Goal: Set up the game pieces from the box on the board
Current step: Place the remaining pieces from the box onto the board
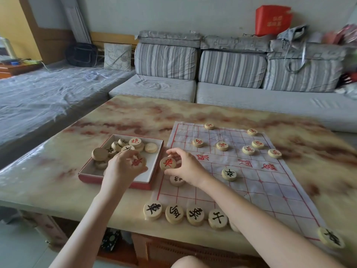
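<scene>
Both hands are busy at once here. The right hand [185, 165] pinches a red-marked disc [167, 163] between thumb and fingertips, held just at the board's left edge, next to the box. The left hand [125, 165] is down inside the box [152, 182], closed around another red-marked piece [137, 161].

Progress looks roughly halfway. On the board [260, 171], seven red pieces [222, 146] sit across the far half, though the far back row is mostly bare. On the near side, four black pieces [152, 209] line the near edge in a row, one black piece [330, 237] sits at the near right corner, and two more black ones [229, 174] stand near the river. A heap of loose pieces [123, 147] waits in the box, so plenty is left.

Watch the edges: the near row sits right at the worktop [58, 180] lip, and the corner piece looks closest to going over. The board's centre and right half lie open, giving free room for reaching across. The box touches the board's left side, so transfers are short.
</scene>
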The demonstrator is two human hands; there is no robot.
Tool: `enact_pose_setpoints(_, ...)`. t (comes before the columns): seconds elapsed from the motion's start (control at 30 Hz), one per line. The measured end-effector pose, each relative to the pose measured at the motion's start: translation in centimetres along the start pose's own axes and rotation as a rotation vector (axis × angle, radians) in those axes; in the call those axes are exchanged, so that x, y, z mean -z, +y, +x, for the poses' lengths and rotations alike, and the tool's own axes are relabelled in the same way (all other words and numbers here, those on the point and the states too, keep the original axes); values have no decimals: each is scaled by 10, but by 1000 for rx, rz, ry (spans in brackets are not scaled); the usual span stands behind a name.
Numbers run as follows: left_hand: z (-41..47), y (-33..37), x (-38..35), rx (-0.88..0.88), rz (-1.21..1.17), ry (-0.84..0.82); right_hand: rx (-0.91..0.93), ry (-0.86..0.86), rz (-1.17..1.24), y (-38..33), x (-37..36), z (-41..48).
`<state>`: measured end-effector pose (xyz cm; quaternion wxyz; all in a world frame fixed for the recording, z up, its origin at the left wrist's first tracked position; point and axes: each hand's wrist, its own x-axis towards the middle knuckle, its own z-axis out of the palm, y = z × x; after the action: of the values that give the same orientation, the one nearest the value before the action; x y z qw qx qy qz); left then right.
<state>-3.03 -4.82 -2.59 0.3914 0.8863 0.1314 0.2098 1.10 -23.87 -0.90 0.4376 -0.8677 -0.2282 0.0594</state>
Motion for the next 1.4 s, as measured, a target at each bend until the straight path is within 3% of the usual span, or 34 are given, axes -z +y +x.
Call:
enact_pose_setpoints(0.2, -15, 33, -29, -131, -45, -117, -26, 31, -13, 19, 45, -34)
enact_pose_setpoints(0.7, -1, 72, -86, -107, -86, -259, -143, 97, -51, 75, 105, -51)
enact_pose_setpoints(1.03, 94, 77, -130, -108, -63, -219, -92, 78, -46, 88, 113, 24)
enact_pose_setpoints(1.4, 216, 53, -208, 45, -111, -83, 8, 121, -62, 117, 121, 120)
